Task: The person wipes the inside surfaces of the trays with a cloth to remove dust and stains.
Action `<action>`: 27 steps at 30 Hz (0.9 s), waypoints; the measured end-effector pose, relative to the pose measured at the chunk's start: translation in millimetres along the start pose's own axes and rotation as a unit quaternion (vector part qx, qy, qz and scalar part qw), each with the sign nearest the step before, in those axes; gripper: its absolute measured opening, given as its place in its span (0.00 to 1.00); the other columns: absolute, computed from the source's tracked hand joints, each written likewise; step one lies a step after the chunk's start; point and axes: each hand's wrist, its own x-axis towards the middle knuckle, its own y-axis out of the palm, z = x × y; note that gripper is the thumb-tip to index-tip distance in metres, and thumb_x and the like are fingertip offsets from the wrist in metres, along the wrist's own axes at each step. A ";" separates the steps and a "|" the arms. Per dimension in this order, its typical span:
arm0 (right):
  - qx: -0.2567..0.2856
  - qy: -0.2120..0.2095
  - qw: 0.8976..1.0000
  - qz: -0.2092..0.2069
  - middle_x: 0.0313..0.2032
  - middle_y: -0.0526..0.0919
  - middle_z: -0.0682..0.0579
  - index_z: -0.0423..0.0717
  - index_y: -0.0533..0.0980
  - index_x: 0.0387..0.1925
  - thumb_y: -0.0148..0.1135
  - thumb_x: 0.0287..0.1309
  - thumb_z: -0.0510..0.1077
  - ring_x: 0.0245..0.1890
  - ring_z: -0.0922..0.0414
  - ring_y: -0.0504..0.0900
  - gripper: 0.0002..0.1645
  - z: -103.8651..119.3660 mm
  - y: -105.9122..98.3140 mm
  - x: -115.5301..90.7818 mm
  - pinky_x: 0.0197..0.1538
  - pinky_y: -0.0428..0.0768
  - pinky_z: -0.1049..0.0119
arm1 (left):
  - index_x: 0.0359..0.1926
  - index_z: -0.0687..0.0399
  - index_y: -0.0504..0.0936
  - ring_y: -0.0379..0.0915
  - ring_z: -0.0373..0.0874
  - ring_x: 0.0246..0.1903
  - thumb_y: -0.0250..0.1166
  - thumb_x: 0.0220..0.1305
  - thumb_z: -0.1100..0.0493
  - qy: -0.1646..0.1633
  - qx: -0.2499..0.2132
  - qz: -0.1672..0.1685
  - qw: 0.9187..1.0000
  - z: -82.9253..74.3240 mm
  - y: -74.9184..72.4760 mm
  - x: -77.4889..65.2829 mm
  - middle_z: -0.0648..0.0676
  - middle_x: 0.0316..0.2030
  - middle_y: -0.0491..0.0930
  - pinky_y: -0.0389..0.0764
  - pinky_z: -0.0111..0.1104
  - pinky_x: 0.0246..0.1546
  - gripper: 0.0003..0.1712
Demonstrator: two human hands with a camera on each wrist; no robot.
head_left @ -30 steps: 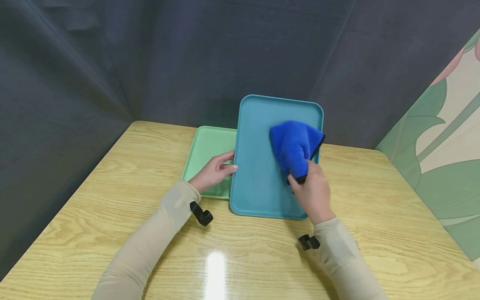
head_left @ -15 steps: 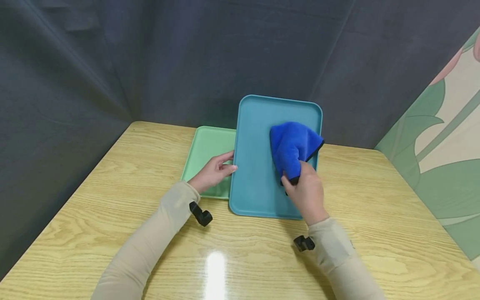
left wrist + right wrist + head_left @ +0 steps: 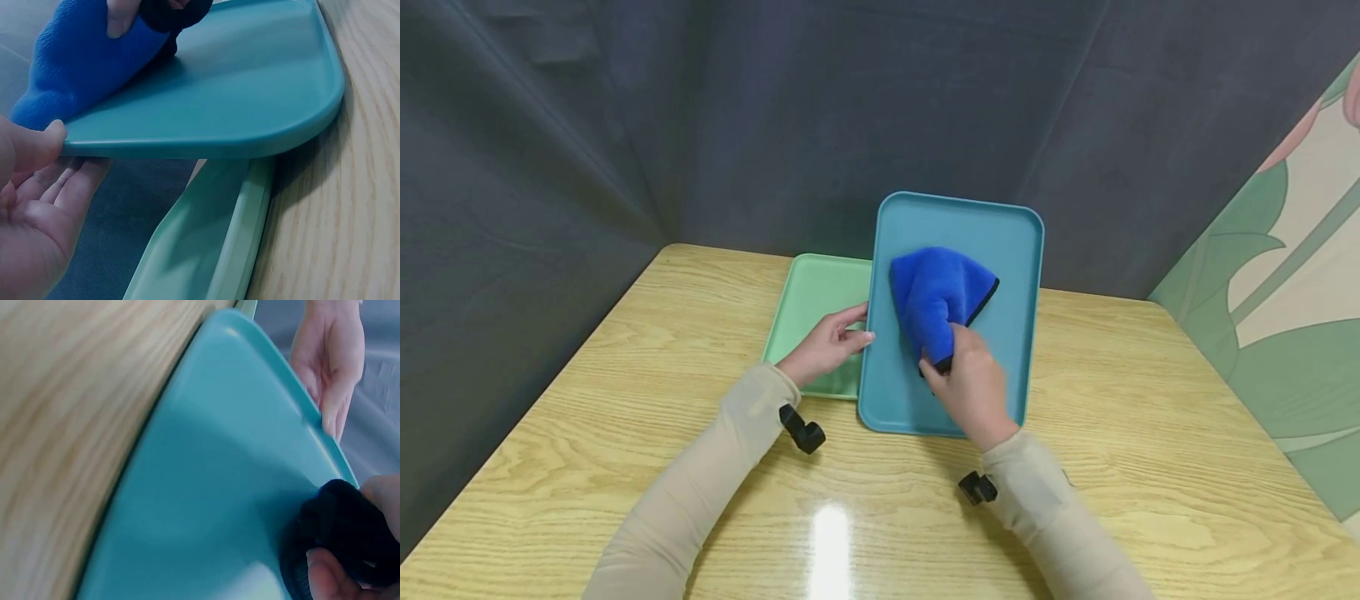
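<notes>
A blue rectangular tray (image 3: 985,367) is held tilted up, its lower edge close to the table. My left hand (image 3: 826,346) pinches its left rim, thumb on the inner side and fingers behind, as the left wrist view shows. My right hand (image 3: 973,383) grips a bunched blue cloth (image 3: 934,287) with black edging and presses it against the inside of the tray, around the middle. In the right wrist view the dark underside of the cloth (image 3: 344,531) bulges between thumb and fingers. Behind the blue tray, a light green tray (image 3: 827,287) is partly covered by it.
The wooden table (image 3: 647,358) stretches out on both sides and in front. A dark curtain (image 3: 850,108) hangs behind and at left. At right stands a panel (image 3: 1285,317) with a leaf and flower pattern.
My right hand has moved left with the cloth, from the right side of the blue tray to its middle. The left hand and green tray have hardly moved.
</notes>
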 end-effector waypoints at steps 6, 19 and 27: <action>0.002 -0.017 1.000 0.013 0.40 0.81 0.37 0.33 0.71 0.49 0.70 0.49 0.46 0.37 0.43 0.82 0.29 13.7 7.6 -1.5 0.33 0.83 0.49 | 0.71 0.57 0.55 0.69 0.58 0.60 0.51 0.69 0.67 0.001 0.014 -0.005 1.000 -0.2 0.2 -0.4 0.64 0.62 0.65 0.75 0.41 0.59 0.31; 0.033 -0.013 0.999 0.016 0.41 0.80 0.35 0.30 0.70 0.49 0.68 0.51 0.41 0.38 0.40 0.82 0.27 9.3 5.3 -2.6 0.39 0.82 0.48 | 0.71 0.55 0.55 0.69 0.58 0.59 0.51 0.69 0.67 -0.001 0.015 -0.004 1.000 -0.5 0.1 0.0 0.63 0.63 0.65 0.76 0.41 0.59 0.31; 0.027 0.017 0.999 0.017 0.44 0.79 0.33 0.30 0.70 0.51 0.68 0.51 0.42 0.42 0.38 0.81 0.29 -10.9 -6.1 -4.8 0.44 0.81 0.45 | 0.71 0.53 0.55 0.69 0.57 0.59 0.50 0.69 0.67 0.006 0.005 0.006 1.000 0.6 -0.8 -0.6 0.62 0.62 0.66 0.76 0.40 0.59 0.31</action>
